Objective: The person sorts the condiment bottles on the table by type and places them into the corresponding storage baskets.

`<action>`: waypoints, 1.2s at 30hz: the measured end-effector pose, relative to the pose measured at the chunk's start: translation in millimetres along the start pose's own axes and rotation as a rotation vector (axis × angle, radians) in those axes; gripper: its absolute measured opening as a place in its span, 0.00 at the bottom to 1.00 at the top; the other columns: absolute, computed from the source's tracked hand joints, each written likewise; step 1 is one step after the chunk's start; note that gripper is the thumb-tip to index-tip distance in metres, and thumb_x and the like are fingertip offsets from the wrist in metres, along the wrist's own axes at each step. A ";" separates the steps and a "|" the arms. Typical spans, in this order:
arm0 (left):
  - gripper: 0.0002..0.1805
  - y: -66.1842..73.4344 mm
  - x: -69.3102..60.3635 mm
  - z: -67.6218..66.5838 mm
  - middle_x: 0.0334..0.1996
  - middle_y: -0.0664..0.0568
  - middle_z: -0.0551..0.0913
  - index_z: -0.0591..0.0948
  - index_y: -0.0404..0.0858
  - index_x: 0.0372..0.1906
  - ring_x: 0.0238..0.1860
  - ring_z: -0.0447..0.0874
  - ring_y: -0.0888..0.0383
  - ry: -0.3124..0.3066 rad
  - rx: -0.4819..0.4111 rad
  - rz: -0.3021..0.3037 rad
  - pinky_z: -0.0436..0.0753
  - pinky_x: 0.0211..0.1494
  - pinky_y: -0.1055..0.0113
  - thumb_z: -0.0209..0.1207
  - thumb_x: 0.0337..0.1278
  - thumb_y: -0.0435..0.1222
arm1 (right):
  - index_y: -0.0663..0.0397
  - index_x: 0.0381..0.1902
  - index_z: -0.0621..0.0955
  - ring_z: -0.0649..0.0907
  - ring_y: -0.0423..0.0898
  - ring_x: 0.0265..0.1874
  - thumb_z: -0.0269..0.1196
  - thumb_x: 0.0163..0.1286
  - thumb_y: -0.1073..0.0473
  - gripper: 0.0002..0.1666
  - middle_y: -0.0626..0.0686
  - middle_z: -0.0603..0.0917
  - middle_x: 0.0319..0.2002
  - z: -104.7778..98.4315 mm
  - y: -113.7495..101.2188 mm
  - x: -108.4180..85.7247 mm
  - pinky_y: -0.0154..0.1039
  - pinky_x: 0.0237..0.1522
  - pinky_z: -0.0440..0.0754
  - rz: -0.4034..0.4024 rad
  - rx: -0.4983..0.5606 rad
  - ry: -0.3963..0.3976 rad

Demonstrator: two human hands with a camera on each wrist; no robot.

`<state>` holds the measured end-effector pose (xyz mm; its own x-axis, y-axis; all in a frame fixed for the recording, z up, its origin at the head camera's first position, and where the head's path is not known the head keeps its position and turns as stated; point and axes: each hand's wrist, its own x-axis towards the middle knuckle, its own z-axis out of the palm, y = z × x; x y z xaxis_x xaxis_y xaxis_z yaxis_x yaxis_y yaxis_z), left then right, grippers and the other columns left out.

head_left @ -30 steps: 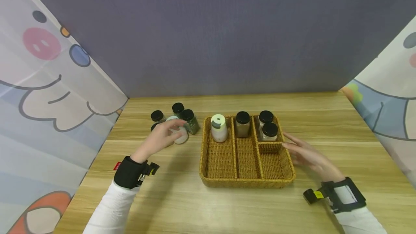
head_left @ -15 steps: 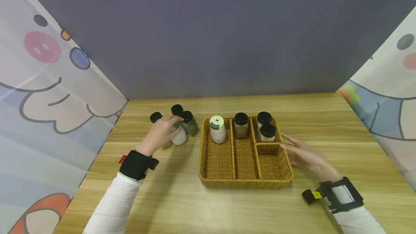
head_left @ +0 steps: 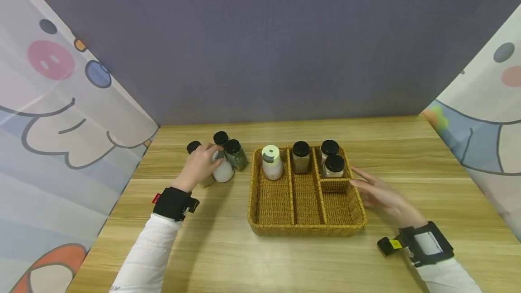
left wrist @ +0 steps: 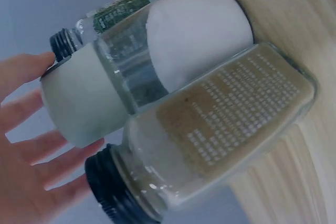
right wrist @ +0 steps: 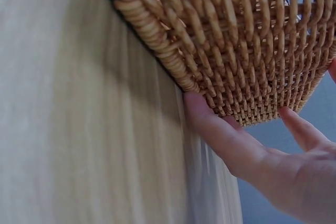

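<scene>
My left hand is at a glass jar of white powder with a pale lid, in the cluster left of the basket. In the left wrist view, the thumb and fingertips pinch opposite sides of that lid. Beside it stands a square jar of brown powder with a black cap, and behind it a jar with a green label. At the right, my right hand touches the outer wall of the woven basket with extended fingers, thumb near the rim.
The divided basket holds a bottle with a pale-green top, a black-capped jar and two jars in the back right compartment, one of them the front jar. A grey panel rises behind the wooden table.
My left hand has lowered slightly and drawn back to the left, closing its fingers on the pale lid. The right hand stays at the basket. The whole view has shifted slightly.
</scene>
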<state>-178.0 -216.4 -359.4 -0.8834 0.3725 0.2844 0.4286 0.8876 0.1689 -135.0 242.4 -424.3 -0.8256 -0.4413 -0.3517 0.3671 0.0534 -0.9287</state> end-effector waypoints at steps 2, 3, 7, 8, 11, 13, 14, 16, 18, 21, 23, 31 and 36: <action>0.15 -1.3 0.2 1.4 0.43 0.37 0.75 0.77 0.34 0.45 0.43 0.74 0.43 -0.026 -0.024 -0.022 0.78 0.39 0.54 0.60 0.50 0.36 | 0.51 0.68 0.33 0.49 0.65 0.63 0.48 0.68 0.52 0.44 0.71 0.42 0.65 0.2 0.4 0.3 0.58 0.58 0.60 0.004 0.001 0.004; 0.16 -1.7 0.3 2.1 0.44 0.37 0.74 0.77 0.34 0.45 0.43 0.74 0.43 -0.040 -0.037 -0.034 0.78 0.40 0.55 0.60 0.51 0.36 | 0.51 0.68 0.33 0.49 0.65 0.63 0.49 0.68 0.52 0.44 0.71 0.42 0.65 0.3 0.7 0.3 0.59 0.58 0.59 0.006 0.011 0.004; 0.17 -3.4 1.4 4.4 0.45 0.36 0.73 0.76 0.34 0.47 0.44 0.73 0.42 -0.073 -0.065 -0.047 0.77 0.41 0.55 0.59 0.51 0.36 | 0.51 0.68 0.34 0.51 0.65 0.62 0.48 0.69 0.52 0.44 0.71 0.44 0.64 0.4 1.8 0.5 0.59 0.58 0.59 -0.003 0.011 0.007; 0.17 -3.7 1.6 4.7 0.45 0.36 0.73 0.75 0.33 0.48 0.44 0.73 0.43 -0.078 -0.068 -0.046 0.77 0.41 0.55 0.59 0.52 0.35 | 0.52 0.68 0.33 0.51 0.65 0.62 0.48 0.69 0.52 0.44 0.72 0.44 0.64 0.3 1.9 0.4 0.59 0.58 0.59 -0.009 0.002 0.005; 0.17 -4.0 2.6 5.7 0.44 0.36 0.73 0.75 0.33 0.47 0.44 0.73 0.43 -0.087 -0.071 -0.042 0.77 0.42 0.56 0.59 0.52 0.35 | 0.52 0.68 0.33 0.51 0.65 0.62 0.48 0.69 0.52 0.44 0.72 0.44 0.64 -0.4 2.6 0.7 0.59 0.58 0.59 -0.015 -0.012 0.004; 0.17 -4.3 3.1 6.5 0.44 0.36 0.73 0.75 0.33 0.47 0.44 0.73 0.43 -0.087 -0.073 -0.035 0.77 0.42 0.56 0.59 0.51 0.34 | 0.53 0.68 0.34 0.53 0.65 0.62 0.48 0.69 0.52 0.44 0.72 0.46 0.64 -0.6 2.8 0.9 0.58 0.57 0.60 -0.015 -0.018 0.006; 0.16 -4.3 3.3 6.9 0.43 0.36 0.73 0.76 0.32 0.46 0.44 0.73 0.43 -0.085 -0.074 -0.032 0.77 0.42 0.57 0.60 0.51 0.34 | 0.53 0.68 0.34 0.55 0.64 0.62 0.48 0.69 0.52 0.44 0.72 0.46 0.64 -0.7 3.0 1.1 0.58 0.57 0.61 -0.014 -0.023 0.008; 0.16 -4.3 3.6 7.5 0.42 0.36 0.73 0.75 0.32 0.45 0.43 0.73 0.43 -0.080 -0.079 -0.026 0.77 0.41 0.57 0.60 0.50 0.33 | 0.53 0.68 0.34 0.57 0.63 0.61 0.48 0.69 0.52 0.44 0.72 0.48 0.63 -0.6 3.0 1.3 0.57 0.57 0.63 -0.012 -0.023 0.014; 0.15 -4.3 3.8 7.9 0.41 0.35 0.73 0.75 0.31 0.45 0.42 0.72 0.43 -0.078 -0.083 -0.017 0.77 0.40 0.57 0.60 0.50 0.32 | 0.53 0.68 0.34 0.58 0.62 0.61 0.49 0.68 0.52 0.44 0.72 0.48 0.63 -0.3 3.0 1.2 0.57 0.57 0.63 -0.010 -0.024 0.016; 0.15 -4.0 4.2 8.0 0.41 0.35 0.72 0.75 0.31 0.44 0.43 0.71 0.43 -0.085 -0.086 -0.008 0.77 0.40 0.56 0.60 0.50 0.32 | 0.51 0.68 0.34 0.58 0.63 0.61 0.49 0.68 0.52 0.44 0.72 0.47 0.63 -0.2 2.7 1.0 0.57 0.57 0.62 0.001 -0.007 0.017; 0.15 -3.7 4.2 7.9 0.42 0.35 0.71 0.75 0.31 0.44 0.44 0.71 0.42 -0.093 -0.086 -0.002 0.76 0.41 0.56 0.59 0.50 0.31 | 0.51 0.68 0.34 0.58 0.63 0.61 0.49 0.68 0.52 0.44 0.72 0.47 0.63 -0.3 2.8 1.1 0.58 0.57 0.62 -0.002 -0.008 0.017; 0.15 -2.6 3.1 6.0 0.40 0.36 0.71 0.74 0.30 0.44 0.43 0.70 0.43 -0.096 -0.093 0.040 0.75 0.40 0.55 0.60 0.49 0.29 | 0.50 0.68 0.35 0.63 0.60 0.59 0.50 0.68 0.52 0.44 0.71 0.48 0.64 -0.2 3.1 0.7 0.57 0.56 0.63 0.008 0.016 0.018; 0.15 -2.2 1.7 5.5 0.39 0.36 0.72 0.75 0.29 0.43 0.44 0.70 0.42 -0.085 -0.091 0.078 0.75 0.41 0.56 0.60 0.48 0.28 | 0.48 0.68 0.35 0.63 0.62 0.59 0.50 0.68 0.52 0.44 0.71 0.49 0.63 0.2 1.7 -0.1 0.59 0.56 0.62 0.016 0.033 0.008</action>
<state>-181.6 -216.2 -364.5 -0.8579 0.4646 0.2196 0.5087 0.8282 0.2352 -134.1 242.4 -425.8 -0.8227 -0.4338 -0.3674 0.3942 0.0304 -0.9185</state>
